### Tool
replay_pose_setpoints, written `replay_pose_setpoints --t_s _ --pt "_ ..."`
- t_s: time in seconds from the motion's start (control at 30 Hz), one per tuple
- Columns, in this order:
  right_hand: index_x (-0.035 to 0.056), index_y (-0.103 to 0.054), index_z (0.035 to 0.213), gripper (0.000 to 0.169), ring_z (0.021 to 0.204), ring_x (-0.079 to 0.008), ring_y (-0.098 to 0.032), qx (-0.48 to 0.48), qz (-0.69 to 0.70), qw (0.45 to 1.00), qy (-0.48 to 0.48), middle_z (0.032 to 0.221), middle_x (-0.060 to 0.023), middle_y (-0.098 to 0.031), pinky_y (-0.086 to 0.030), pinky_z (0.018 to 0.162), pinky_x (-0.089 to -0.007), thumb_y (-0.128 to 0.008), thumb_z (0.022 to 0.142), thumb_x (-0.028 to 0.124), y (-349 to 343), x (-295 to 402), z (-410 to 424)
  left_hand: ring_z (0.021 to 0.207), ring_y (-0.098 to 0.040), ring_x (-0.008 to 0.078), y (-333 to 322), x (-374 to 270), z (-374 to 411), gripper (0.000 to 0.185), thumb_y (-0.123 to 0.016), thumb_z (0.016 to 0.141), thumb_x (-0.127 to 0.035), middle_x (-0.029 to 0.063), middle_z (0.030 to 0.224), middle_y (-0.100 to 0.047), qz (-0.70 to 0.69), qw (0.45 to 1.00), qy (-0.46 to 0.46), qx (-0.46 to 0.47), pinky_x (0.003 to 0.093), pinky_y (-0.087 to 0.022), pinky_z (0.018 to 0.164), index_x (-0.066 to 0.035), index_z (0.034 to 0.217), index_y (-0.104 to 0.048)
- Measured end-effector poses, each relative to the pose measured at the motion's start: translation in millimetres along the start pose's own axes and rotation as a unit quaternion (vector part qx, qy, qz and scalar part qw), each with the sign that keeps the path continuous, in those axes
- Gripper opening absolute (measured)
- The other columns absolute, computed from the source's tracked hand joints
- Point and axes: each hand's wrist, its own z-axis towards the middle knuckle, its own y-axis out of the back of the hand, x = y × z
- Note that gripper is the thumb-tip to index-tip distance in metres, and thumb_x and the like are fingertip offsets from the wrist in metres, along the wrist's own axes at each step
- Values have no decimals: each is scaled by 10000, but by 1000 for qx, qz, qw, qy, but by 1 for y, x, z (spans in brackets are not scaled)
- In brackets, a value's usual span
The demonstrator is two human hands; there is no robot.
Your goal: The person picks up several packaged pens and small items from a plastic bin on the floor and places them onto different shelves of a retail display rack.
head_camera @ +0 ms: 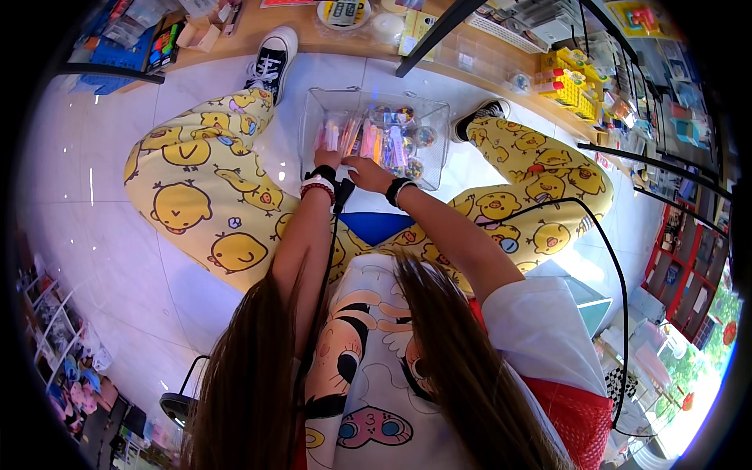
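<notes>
A metal wire basket (436, 111) stands on the tiled floor between my feet. Inside it lie several clear packets of pens or similar slim items (371, 141), with round clear containers of small coloured pieces (425, 136) on the right side. My left hand (328, 157) is at the basket's near left part, by the pink packets; its fingertips are partly hidden. My right hand (369, 174) reaches over the near rim with its fingers bent towards the left hand. Whether either hand grips a packet cannot be made out.
A low wooden shelf (329, 48) runs along the far side, bearing a blue basket (117, 61), an open small box (198, 35) and yellow baskets (568, 88). Black metal bars (437, 36) jut near it. A black cable (617, 264) loops at my right.
</notes>
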Motion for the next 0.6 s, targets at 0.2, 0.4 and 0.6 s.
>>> replay_pose_setpoints --t_s 0.2,0.4,0.6 --pt "-33 -527 1028 331 932 -363 -514 -17 -60 998 -28 975 -222 -553 -411 824 -395 -515 716 75 0 -15 -5 1068 -482 276 -1 -1 -1 399 -515 799 -356 124 1232 -443 -12 1000 11 7 307 -382 870 -141 1135 -530" --pt "-15 -523 1048 355 953 -355 -504 -17 -65 997 -39 1009 -216 -539 -399 841 -395 -525 709 92 -3 -30 -5 1022 -512 284 2 -21 -16 443 -504 800 -408 160 1092 -542 -14 999 30 -8 320 -395 844 -125 1141 -523" --pt "14 -475 1138 430 1022 -318 -497 3 16 997 -76 1109 -211 -504 -399 853 -374 -532 727 122 -2 -37 10 973 -536 300 1 -24 -19 520 -484 798 -454 193 1039 -560 12 993 119 -2 341 -412 818 -61 1138 -507"
